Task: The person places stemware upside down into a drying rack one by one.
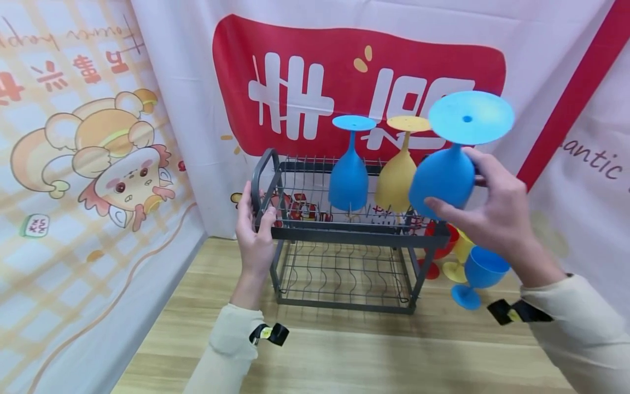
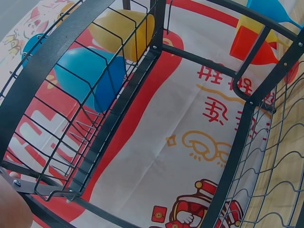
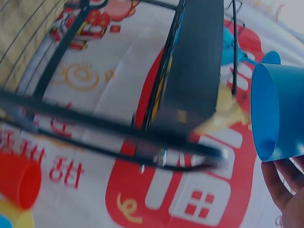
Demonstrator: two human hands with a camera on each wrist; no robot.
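Note:
A dark two-tier dish rack stands on the wooden table. My left hand grips the upright loop at its left end, thumb on the inner side. In my right hand is a blue plastic goblet, held upside down by the bowl over the upper tier's right end. The right wrist view shows this goblet's open rim apart from the rack's end bar. Another blue goblet and a yellow goblet stand inverted side by side on the upper tier.
Right of the rack, a red goblet, a second yellow goblet and a third blue goblet stand on the table. The wire lower tier sits below. Printed cloth hangs behind and at the sides.

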